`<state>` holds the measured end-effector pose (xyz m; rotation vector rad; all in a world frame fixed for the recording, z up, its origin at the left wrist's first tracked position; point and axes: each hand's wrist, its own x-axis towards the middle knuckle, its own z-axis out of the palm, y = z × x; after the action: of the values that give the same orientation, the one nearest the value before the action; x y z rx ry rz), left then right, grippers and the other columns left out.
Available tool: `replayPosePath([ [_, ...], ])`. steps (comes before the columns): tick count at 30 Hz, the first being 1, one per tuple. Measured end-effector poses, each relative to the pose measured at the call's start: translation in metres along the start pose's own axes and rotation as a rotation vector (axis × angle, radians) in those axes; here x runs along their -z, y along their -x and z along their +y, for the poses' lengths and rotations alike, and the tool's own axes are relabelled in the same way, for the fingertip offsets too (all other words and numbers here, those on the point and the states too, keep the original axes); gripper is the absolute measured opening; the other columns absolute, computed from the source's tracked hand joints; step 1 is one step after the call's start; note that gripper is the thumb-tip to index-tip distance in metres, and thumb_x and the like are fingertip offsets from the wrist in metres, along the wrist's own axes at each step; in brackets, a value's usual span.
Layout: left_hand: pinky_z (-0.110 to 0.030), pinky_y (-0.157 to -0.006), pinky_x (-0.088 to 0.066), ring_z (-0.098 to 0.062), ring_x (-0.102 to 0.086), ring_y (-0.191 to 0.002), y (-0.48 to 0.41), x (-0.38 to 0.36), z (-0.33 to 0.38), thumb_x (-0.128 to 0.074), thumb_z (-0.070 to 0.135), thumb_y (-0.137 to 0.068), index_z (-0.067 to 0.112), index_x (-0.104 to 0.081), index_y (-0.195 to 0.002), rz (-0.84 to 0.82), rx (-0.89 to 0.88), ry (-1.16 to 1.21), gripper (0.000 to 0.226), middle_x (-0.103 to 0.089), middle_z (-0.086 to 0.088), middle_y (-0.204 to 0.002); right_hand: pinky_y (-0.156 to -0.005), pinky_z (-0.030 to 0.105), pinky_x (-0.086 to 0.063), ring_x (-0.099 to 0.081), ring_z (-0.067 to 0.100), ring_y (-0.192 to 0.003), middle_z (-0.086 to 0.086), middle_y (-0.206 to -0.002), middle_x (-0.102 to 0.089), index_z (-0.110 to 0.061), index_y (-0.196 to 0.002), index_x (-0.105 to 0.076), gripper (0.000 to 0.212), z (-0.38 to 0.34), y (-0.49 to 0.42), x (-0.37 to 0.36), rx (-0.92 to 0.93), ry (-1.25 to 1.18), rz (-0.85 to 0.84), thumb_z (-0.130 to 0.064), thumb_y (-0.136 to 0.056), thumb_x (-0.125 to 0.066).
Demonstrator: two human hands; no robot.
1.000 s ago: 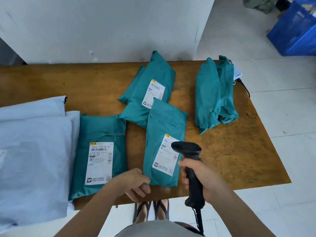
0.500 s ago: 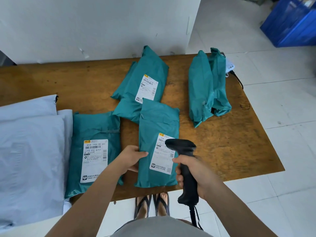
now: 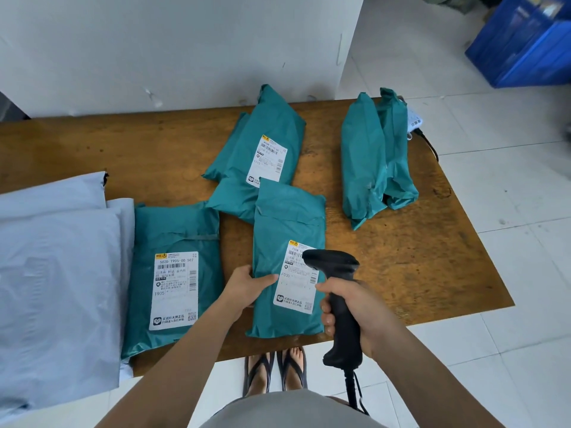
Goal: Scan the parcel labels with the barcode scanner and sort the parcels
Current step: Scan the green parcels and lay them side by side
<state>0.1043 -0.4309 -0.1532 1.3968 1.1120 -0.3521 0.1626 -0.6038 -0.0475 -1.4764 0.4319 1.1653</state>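
A teal parcel (image 3: 285, 230) with a white label (image 3: 296, 284) lies near the front edge of the wooden table (image 3: 417, 257). My left hand (image 3: 248, 284) rests on its left edge, thumb on top. My right hand (image 3: 355, 310) grips a black barcode scanner (image 3: 335, 267), its head over the label's upper right corner. Another labelled teal parcel (image 3: 173, 242) lies to the left, and a third teal parcel (image 3: 262, 134) lies behind, partly under the near one. Two teal parcels without visible labels (image 3: 370, 159) sit at the right.
Pale blue-grey mailer bags (image 3: 55, 267) are stacked on the table's left end. A white wall runs behind the table. A blue crate (image 3: 525, 47) stands on the tiled floor at the far right. The scanner's cable hangs down by my right arm.
My left hand has moved from the parcel's bottom corner up to its left edge. The scanner stays over the label while the view shifts slightly.
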Motion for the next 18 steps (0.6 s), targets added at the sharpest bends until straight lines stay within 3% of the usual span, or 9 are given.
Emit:
replayPosePath([
  [4, -0.023, -0.065, -0.050, -0.015, -0.064, -0.083, 0.002, -0.012, 0.004, -0.066, 0.011, -0.086, 0.005, -0.062, -0.110, 0.034, -0.121, 0.101, 0.025, -0.068, -0.010, -0.112, -0.040, 0.022, -0.037, -0.042, 0.016, -0.039, 0.008, -0.052, -0.050, -0.008, -0.071, -0.056, 0.015, -0.001, 0.002, 0.000, 0.021, -0.020, 0.014, -0.009, -0.085, -0.062],
  [8, -0.015, -0.070, -0.052, -0.011, -0.065, -0.089, 0.021, -0.001, 0.014, -0.062, 0.003, -0.086, 0.010, -0.061, -0.109, 0.036, -0.331, 0.117, 0.023, -0.068, -0.004, -0.111, -0.039, 0.023, -0.037, -0.041, 0.016, -0.040, 0.007, -0.051, -0.049, -0.007, -0.066, -0.055, 0.021, -0.005, 0.006, 0.000, 0.044, -0.020, 0.036, -0.010, -0.085, -0.062],
  [14, -0.034, -0.084, -0.050, -0.019, -0.065, -0.093, 0.071, 0.095, 0.000, -0.073, 0.009, -0.078, 0.020, -0.061, -0.103, 0.230, -0.379, 0.239, 0.030, -0.069, 0.003, -0.102, -0.038, 0.023, -0.036, -0.041, 0.015, -0.037, 0.005, -0.051, -0.047, -0.007, -0.078, -0.055, 0.012, -0.012, 0.005, -0.011, 0.030, -0.022, -0.028, -0.012, -0.086, -0.062],
  [18, -0.045, -0.091, -0.050, -0.032, -0.062, -0.099, 0.069, 0.148, -0.024, -0.065, -0.003, -0.081, 0.009, -0.048, -0.119, 0.385, -0.188, 0.052, 0.043, -0.064, -0.013, -0.115, -0.040, 0.023, -0.037, -0.043, 0.014, -0.038, 0.005, -0.051, -0.049, -0.008, -0.075, -0.053, 0.016, -0.007, 0.002, -0.028, -0.021, 0.021, -0.093, -0.013, -0.086, -0.064],
])
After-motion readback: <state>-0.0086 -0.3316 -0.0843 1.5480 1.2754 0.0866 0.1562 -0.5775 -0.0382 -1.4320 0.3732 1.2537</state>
